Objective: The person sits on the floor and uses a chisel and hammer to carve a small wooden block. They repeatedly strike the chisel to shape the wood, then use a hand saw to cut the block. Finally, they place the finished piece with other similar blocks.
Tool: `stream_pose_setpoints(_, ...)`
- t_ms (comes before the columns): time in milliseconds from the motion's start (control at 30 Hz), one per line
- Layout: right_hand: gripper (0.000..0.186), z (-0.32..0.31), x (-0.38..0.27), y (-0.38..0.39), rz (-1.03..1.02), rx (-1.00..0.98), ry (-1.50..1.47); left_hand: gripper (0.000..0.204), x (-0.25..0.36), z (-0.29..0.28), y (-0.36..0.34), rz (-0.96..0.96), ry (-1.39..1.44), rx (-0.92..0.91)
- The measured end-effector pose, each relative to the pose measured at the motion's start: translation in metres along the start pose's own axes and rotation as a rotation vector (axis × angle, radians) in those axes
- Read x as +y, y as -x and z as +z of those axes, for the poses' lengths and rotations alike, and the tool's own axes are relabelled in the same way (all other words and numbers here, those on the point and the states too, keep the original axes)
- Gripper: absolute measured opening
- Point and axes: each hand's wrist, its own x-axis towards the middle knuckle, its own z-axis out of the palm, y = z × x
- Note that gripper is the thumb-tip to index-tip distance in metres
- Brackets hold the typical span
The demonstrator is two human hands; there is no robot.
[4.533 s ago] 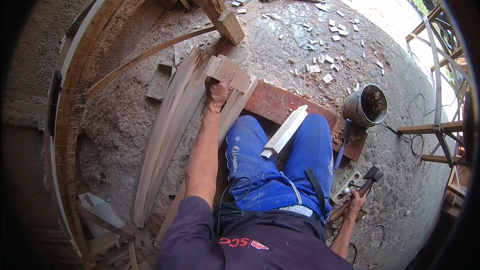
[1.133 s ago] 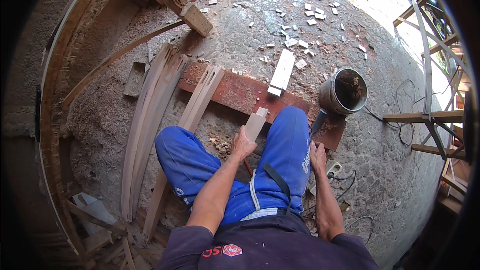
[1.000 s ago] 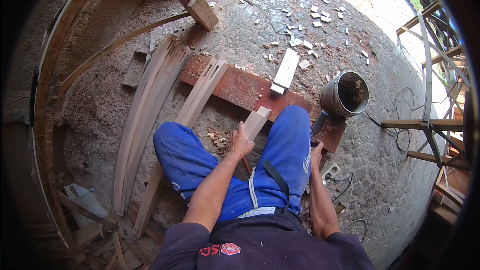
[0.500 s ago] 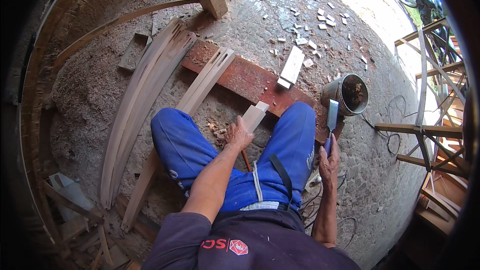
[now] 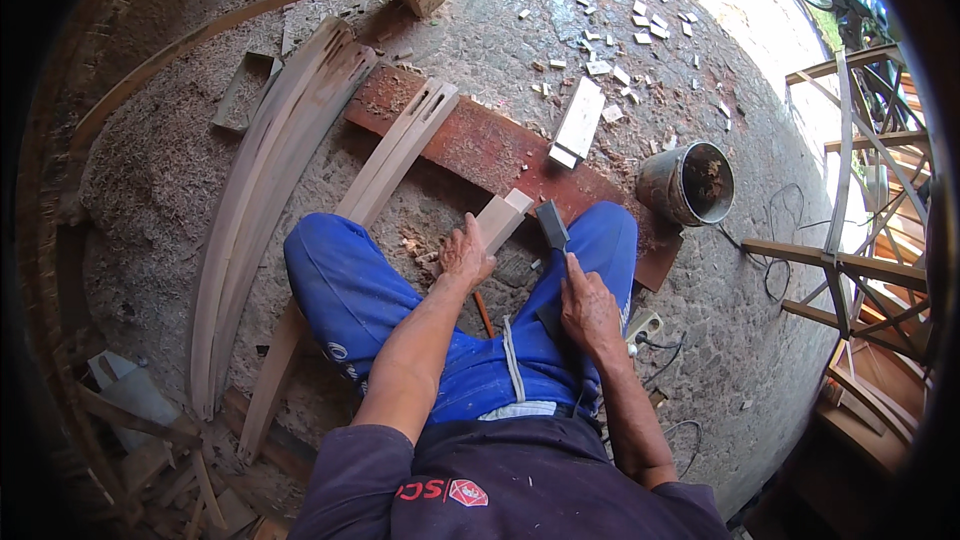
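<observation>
**Wooden block [image 5: 491,227] in the left hand [image 5: 467,253], chisel [image 5: 551,224] in the right [image 5: 590,310]**

We see the left hand wrapped around the block's thick body, fingers closed over it, with the stepped end pointing away from us. The right hand is curled around the chisel's handle, most of which it hides; the blade points forward above the right thigh, just beside the block's end and apart from it.

We judge the block stiff, dry and light enough for one hand, its flat faces giving sure friction. The thinner tongue at its end looks likeliest to chip, so we would take hold well behind it, on the full-width part. The chisel should feel rigid and heavier toward its metal; we would keep fingers on the handle, clear of the edge.

The block's end sits at the near side of a red board [image 5: 480,148]; we cannot tell whether they touch. A second pale block [image 5: 579,121] lies across the board, and slotted timbers [image 5: 393,162] rest over it farther left. Beyond we find a bucket [image 5: 657,183] at the right and scattered offcuts [image 5: 641,38] on the floor.
</observation>
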Motion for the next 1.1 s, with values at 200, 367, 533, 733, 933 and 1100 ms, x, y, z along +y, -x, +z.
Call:
stream_pose_setpoints(200, 0.046, 0.010, -0.016, -0.006, 0.015, -0.049, 0.029, 0.109, -0.001, 0.004, -0.002, 0.008, -0.016, 0.018)
stream_pose_setpoints(367, 0.046, 0.005, -0.031, -0.008, 0.044, -0.102, 0.084, 0.109, 0.001, 0.001, 0.000, 0.000, -0.017, 0.003)
stream_pose_setpoints(533, 0.043, -0.006, -0.039, -0.018, 0.051, -0.180, 0.165, 0.109, 0.004, -0.003, 0.001, 0.001, -0.012, 0.000)
stream_pose_setpoints(733, 0.040, -0.019, -0.037, -0.030, 0.022, -0.226, 0.191, 0.110, 0.002, -0.006, 0.001, 0.017, 0.009, -0.014)
stream_pose_setpoints(933, 0.042, -0.028, -0.033, -0.045, 0.024, -0.295, 0.232, 0.111, 0.001, -0.008, 0.000, 0.036, 0.019, -0.019)
stream_pose_setpoints(1100, 0.044, -0.025, -0.016, -0.045, 0.017, -0.295, 0.195, 0.111, -0.001, -0.007, -0.001, 0.026, 0.032, -0.041)
